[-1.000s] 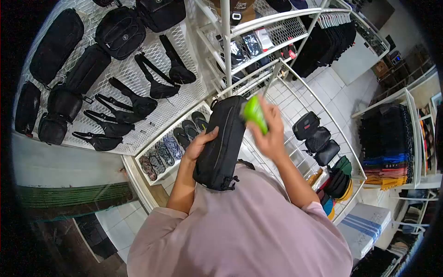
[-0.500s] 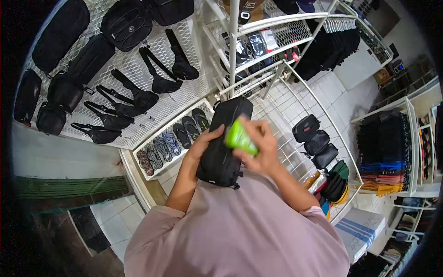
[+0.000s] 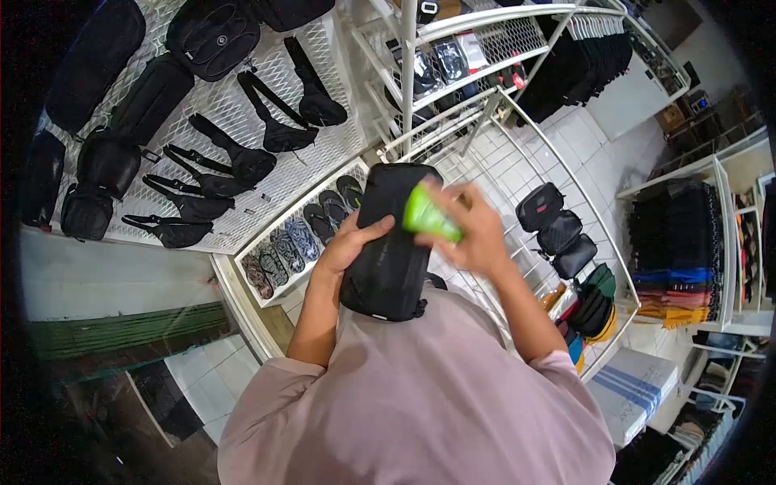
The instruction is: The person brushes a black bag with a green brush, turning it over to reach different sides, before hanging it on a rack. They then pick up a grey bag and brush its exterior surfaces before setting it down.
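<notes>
My left hand (image 3: 349, 246) holds a black oblong bag (image 3: 386, 263) by its left side, the thumb lying across the front panel. The bag stands lengthwise in front of my chest, a buckle or strap end showing at its lower right corner. In my right hand (image 3: 478, 234) is a bright green, palm-sized block (image 3: 431, 214), smeared by motion, so I cannot tell its exact kind. Its left edge overlaps the bag's upper right part in this view.
Black sling bags (image 3: 242, 162) and backpacks hang on a white mesh wall at left. Below them, a white tray (image 3: 263, 295) holds several flip-flops. A white grid rack (image 3: 594, 174) carries black pouches (image 3: 558, 230) and caps (image 3: 594, 303). Folded clothes (image 3: 675, 259) stand right.
The bag has turned so its front panel faces up more squarely. My right hand and the green block have shifted slightly right.
</notes>
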The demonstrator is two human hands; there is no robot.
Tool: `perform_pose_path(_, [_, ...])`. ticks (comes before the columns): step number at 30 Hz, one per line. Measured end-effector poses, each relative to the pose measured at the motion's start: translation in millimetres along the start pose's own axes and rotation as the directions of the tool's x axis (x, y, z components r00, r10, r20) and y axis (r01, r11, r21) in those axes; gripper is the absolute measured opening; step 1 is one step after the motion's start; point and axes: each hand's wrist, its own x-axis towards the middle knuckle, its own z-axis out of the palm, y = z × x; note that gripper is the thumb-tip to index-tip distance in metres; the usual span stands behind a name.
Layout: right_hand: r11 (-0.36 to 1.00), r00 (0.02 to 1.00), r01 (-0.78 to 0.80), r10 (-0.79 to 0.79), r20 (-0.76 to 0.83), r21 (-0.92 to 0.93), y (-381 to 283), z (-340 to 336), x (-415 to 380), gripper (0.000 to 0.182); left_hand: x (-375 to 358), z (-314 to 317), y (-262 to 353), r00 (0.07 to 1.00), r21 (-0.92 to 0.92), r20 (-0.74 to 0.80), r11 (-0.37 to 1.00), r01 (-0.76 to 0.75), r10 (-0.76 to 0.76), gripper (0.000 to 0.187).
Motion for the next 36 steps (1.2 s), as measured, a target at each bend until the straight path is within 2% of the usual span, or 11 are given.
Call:
perform_pose_path(2, [0.973,0.953,-0.225,0.232,-0.197,0.061,25,7,15,0.065,-1,8,1,0.997,0.15,-0.07,0.989,-0.005,0.015,0.049])
perform_pose_path(7, [0.989,0.993,0.11,-0.106,-0.045,0.103,-42,21,-8,0.072,7,-14,18,0.987,-0.043,-0.105,0.992,0.117,-0.121,0.049])
perform_pose_path(9, [0.986,0.987,0.117,-0.129,0.099,0.121,-36,19,-4,0.072,12,-24,21,0.998,-0.02,-0.061,1.0,-0.009,0.008,0.049])
perform_pose_path(13, [0.968,0.94,-0.22,0.244,-0.237,0.125,16,46,24,0.069,7,-21,43,0.992,0.135,-0.075,0.984,0.115,-0.105,0.052])
perform_pose_path(15, [0.974,0.95,-0.196,0.217,-0.224,0.112,-13,46,27,0.07,2,-14,50,0.988,0.138,-0.153,0.989,0.055,-0.034,0.043])
perform_pose_path(20, [0.962,0.998,0.021,-0.034,0.043,0.273,-76,59,18,0.073,31,-109,34,0.987,-0.27,-0.032,0.952,0.144,-0.158,0.042])
perform_pose_path(24, [0.955,0.895,-0.242,0.287,-0.341,0.169,-60,87,31,0.061,13,-84,64,0.983,-0.254,-0.183,0.967,-0.027,-0.02,0.037])
perform_pose_path(26, [0.981,0.928,-0.131,0.173,-0.331,0.144,-76,92,25,0.064,16,-90,66,0.961,-0.262,-0.258,0.95,-0.169,0.099,0.04])
perform_pose_path(29, [0.998,0.997,0.04,-0.038,-0.062,0.039,-97,110,16,0.08,19,-113,57,0.975,-0.346,-0.218,0.937,-0.041,-0.037,0.04])
perform_pose_path(33, [0.957,0.923,-0.241,0.278,-0.265,0.164,-83,134,31,0.072,10,-127,54,0.963,-0.343,-0.233,0.938,0.046,-0.133,0.043])
perform_pose_path(36, [0.988,0.977,0.011,0.022,-0.21,0.155,-88,134,32,0.075,4,-132,60,0.977,-0.364,-0.215,0.929,-0.072,-0.009,0.042])
